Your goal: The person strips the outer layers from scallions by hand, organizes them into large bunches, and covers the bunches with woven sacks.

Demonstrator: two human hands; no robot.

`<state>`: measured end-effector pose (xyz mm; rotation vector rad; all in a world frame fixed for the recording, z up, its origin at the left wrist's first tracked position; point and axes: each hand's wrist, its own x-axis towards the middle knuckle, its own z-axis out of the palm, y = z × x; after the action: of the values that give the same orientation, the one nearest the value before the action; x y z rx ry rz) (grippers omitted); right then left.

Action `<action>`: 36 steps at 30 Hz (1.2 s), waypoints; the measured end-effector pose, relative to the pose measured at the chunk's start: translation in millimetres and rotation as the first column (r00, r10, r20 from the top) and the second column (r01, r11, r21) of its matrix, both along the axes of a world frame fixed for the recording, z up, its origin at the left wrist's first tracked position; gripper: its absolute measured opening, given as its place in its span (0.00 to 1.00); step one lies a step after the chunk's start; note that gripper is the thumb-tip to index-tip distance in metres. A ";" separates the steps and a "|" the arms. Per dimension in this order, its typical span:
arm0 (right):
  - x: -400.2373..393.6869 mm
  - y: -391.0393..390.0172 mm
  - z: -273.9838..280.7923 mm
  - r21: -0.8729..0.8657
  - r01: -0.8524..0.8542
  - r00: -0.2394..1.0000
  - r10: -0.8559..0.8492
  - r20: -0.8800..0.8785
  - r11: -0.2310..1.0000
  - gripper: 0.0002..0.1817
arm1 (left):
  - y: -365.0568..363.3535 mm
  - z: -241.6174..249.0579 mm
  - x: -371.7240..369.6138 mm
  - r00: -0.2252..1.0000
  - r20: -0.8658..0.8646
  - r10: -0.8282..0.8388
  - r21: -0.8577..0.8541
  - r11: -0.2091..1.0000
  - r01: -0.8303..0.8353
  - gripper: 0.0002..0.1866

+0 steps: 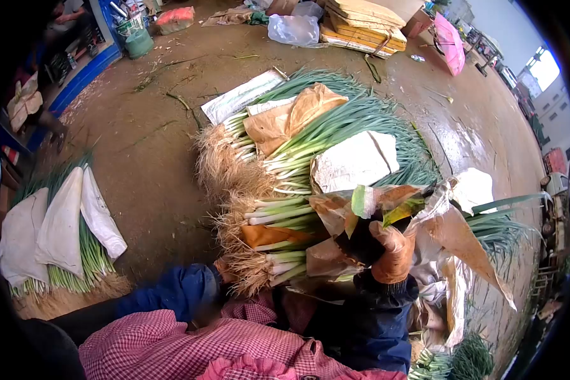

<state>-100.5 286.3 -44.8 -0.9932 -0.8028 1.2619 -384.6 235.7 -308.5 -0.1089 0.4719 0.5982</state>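
A bundle of green onions (275, 215) lies before me, roots to the left, partly wrapped in brown, stained sheets. My right hand (392, 252), in a soiled orange-brown glove, is closed at the top of the bundle on a crumpled wrapping sheet (424, 218). Dark material beside the fingers is hard to make out. At the root end is my left hand (225, 270), mostly hidden by the roots (250, 269) and my sleeve; its fingers do not show. Beyond lie more green onions (297, 152), partly covered by white and brown sheets.
Covered green onions (98, 240) lie at the left, and more bunches (432, 364) at the lower right. Stacked yellowish boards (364, 25), a plastic bag (293, 30), a green bucket (139, 43) and a pink umbrella (449, 44) stand farther off on the wet floor.
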 end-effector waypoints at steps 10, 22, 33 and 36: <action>-38.6 152.6 79.9 0.292 -0.440 0.898 0.410 0.160 0.849 0.24 | 112.5 -2.1 -48.1 0.874 -0.020 0.485 0.035 0.874 -0.484 0.24; -111.2 329.2 -242.2 -0.441 0.040 0.223 0.423 0.878 0.896 0.24 | 191.7 -209.3 -72.7 0.034 -0.951 0.308 0.310 0.948 0.066 0.25; -121.2 352.7 -297.4 -0.444 0.043 0.186 0.429 0.884 0.895 0.17 | 247.7 -172.1 -93.5 0.513 -0.511 0.690 0.322 0.707 -0.630 0.27; -130.9 361.7 -291.2 -0.409 -0.041 0.200 0.408 0.891 0.912 0.17 | 254.9 -211.3 -126.4 0.424 -0.604 0.675 0.453 0.728 -0.514 0.23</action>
<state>-231.5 648.0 -336.0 -2.0777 -1.8505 0.8689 -510.9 490.6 -519.8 0.1964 1.2083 1.4401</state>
